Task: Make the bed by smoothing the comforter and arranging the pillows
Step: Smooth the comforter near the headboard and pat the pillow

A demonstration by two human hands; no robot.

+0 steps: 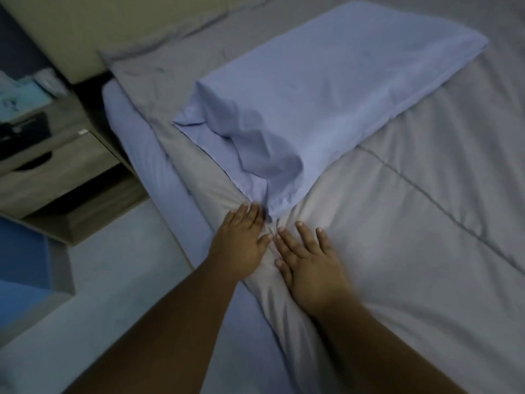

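A grey quilted comforter (412, 223) covers the bed. On it lies a pale blue pillow (326, 89), set diagonally, with the loose open end of its case bunched toward me. My left hand (241, 243) lies flat on the comforter's edge, fingertips touching the pillowcase's corner. My right hand (306, 260) rests flat beside it, fingers spread on wrinkled comforter fabric. Neither hand grips anything. A blue fitted sheet (159, 166) shows along the bed's left side.
A wooden nightstand (56, 172) stands left of the bed, with boxes and a dark object on top. A beige headboard (113, 27) runs along the far left. Pale floor (113, 251) lies below the bed's side.
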